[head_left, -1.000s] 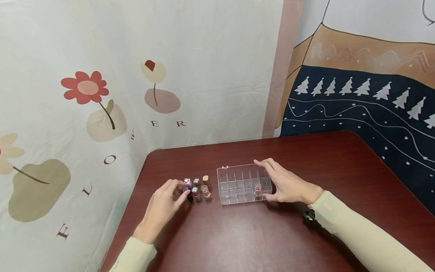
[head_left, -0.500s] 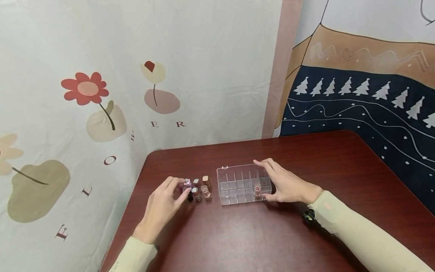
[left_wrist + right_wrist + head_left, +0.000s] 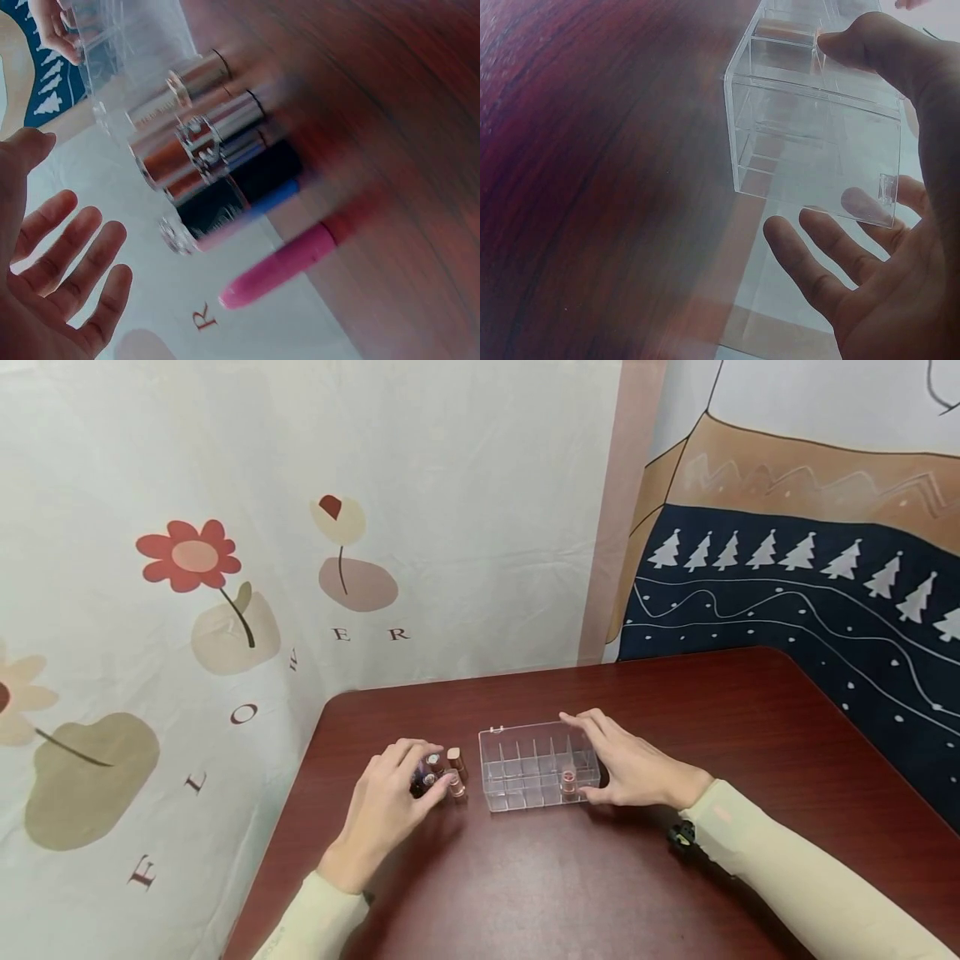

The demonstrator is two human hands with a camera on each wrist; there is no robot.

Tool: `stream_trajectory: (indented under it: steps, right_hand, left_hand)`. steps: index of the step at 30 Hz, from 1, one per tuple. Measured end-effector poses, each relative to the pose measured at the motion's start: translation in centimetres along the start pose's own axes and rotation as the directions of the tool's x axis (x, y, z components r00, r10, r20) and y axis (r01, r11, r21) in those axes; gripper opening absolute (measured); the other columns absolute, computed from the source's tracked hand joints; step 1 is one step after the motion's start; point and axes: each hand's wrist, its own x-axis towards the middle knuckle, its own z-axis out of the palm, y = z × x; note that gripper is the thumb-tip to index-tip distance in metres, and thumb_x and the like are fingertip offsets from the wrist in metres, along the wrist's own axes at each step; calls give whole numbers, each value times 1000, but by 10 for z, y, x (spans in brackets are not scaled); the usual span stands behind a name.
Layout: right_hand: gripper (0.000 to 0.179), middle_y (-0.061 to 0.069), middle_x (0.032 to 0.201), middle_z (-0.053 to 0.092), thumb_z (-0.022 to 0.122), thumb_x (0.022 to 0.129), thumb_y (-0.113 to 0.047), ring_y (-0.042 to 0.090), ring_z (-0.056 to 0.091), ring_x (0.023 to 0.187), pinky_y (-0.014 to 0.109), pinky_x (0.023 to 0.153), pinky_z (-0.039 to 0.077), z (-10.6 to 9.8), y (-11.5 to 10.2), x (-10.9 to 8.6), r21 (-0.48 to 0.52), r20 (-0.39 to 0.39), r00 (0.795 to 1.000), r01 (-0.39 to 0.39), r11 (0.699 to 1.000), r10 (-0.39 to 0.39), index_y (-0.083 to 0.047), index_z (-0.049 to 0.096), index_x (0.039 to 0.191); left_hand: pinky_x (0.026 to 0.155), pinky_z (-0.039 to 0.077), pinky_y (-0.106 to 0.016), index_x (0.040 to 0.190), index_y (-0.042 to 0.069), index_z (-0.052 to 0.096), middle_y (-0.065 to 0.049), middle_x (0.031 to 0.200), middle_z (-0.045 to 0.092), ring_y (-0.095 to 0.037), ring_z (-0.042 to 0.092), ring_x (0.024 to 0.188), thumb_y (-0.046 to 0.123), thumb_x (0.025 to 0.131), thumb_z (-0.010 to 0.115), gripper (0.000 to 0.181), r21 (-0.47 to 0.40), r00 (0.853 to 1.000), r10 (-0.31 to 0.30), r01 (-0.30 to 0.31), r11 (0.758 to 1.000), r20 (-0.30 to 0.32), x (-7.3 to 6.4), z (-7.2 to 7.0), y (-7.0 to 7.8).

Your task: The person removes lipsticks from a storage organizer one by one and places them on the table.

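Note:
My left hand (image 3: pixel 390 806) hovers over a small cluster of upright lipsticks, fingers relaxed and thumb apart. In the left wrist view it stands clear of them: a pink tube (image 3: pixel 279 268), a black tube (image 3: pixel 238 191), a brown-and-silver lipstick (image 3: pixel 169 159) and a gold-banded lipstick (image 3: pixel 180 90). The head view shows a clear-based lipstick (image 3: pixel 455 785) near my thumb; the hand partly hides the others. My right hand (image 3: pixel 641 768) grips the right end of a clear compartment box (image 3: pixel 517 768), thumb at the front, fingers behind. One pinkish lipstick (image 3: pixel 568 780) stands in its front right compartment.
The dark red tabletop (image 3: pixel 510 877) extends around the box and lipsticks. A pale flowered curtain (image 3: pixel 480 527) hangs behind and to the left. A navy curtain with white trees (image 3: pixel 810 602) hangs at the right.
My left hand has moved right and slightly away from me, from the purple-topped tube at the cluster's left to over the cluster. My right hand and the box have stayed still.

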Motion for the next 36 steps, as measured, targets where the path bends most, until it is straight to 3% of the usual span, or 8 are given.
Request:
stream_trajectory:
  steps: [4, 11, 18, 26, 36]
  right_hand:
    - [122, 15, 159, 55, 104, 83, -31, 32, 65, 139, 42, 97, 68, 0, 1, 0, -7, -13, 1000, 17, 1000, -17, -10, 33, 181]
    - [122, 16, 158, 56, 104, 82, -29, 33, 66, 137, 39, 93, 68, 2, 2, 0, -14, -20, 999, 30, 999, -30, -10, 34, 180]
    - [124, 16, 157, 56, 106, 80, -29, 34, 67, 134, 38, 88, 68, 2, 2, 0, -19, -27, 999, 40, 999, -40, -8, 35, 179]
    - [125, 15, 158, 55, 106, 79, -29, 33, 67, 137, 45, 98, 69, 2, 3, 0, -13, -22, 999, 33, 999, -33, -9, 34, 179]
    - [124, 16, 157, 56, 106, 79, -24, 34, 68, 135, 47, 99, 69, 2, 4, 0, 0, -32, 998, 53, 999, -53, -7, 35, 179]
  left_hand:
    - [77, 57, -42, 125, 12, 83, -2, 118, 82, -23, 79, 101, 29, 87, 102, 46, -27, 1000, 14, -13, 1000, 9, 6, 6, 9]
    - [92, 61, -45, 138, 15, 80, 0, 130, 80, -24, 79, 112, 39, 93, 98, 54, -49, 993, 22, -17, 999, 113, 16, 18, 29]
    - [98, 61, -46, 142, 19, 77, 1, 137, 79, -23, 77, 120, 48, 92, 97, 61, -60, 984, 82, -74, 995, 155, 26, 34, 47]
    - [100, 62, -44, 146, 22, 75, 2, 141, 77, -22, 76, 129, 58, 94, 94, 66, -49, 968, 122, -114, 992, 220, 37, 52, 71]
    - [91, 62, -37, 144, 23, 76, 4, 135, 78, -20, 77, 122, 61, 92, 95, 67, -65, 961, 163, -152, 986, 225, 46, 72, 91]
